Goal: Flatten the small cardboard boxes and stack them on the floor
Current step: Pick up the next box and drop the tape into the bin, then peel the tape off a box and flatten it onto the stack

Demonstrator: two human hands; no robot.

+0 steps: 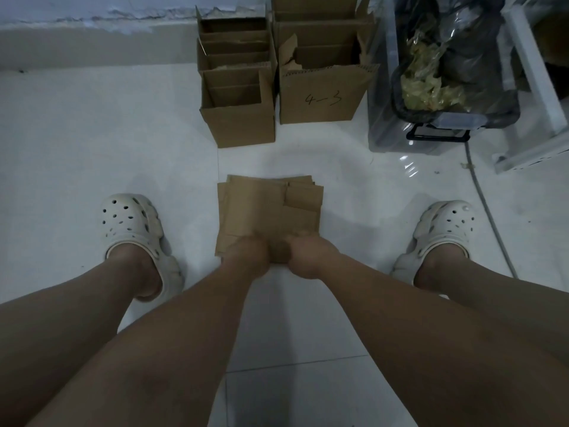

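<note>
Flattened boxes [268, 211], entry one: location?
— Lying flat in a loose pile on the white tile floor [92, 149], between the person's feet, edges not quite squared.

Hands, nearest the camera?
— Left hand [246, 257] and right hand [308, 257], side by side at the pile's near edge. Both have curled fingers and grip that edge. The fingertips are hidden under the knuckles.

Footwear?
— One pale perforated clog [132, 223] to the left of the pile and one clog [443, 229] to its right, each well apart from it.

Beyond the pile?
— Upright open boxes. A narrow row of small boxes [240, 118] stands past the pile's far left corner, tops open, flaps up. Just right of that row stands a larger box [323, 100] marked "4-3" by hand, its top edge torn, with more open cardboard behind it.

Further right of the pile?
— A clear plastic bin [397, 124] with a black handle [437, 135], holding a dark bag and crumpled yellowish wrapping. A grey cable [489, 223] runs across the floor from below it. A white metal frame [535, 72] stands at the edge of view.

Farthest item?
— Wall [92, 41], behind the upright boxes, with its paint scuffed along the upper band.
</note>
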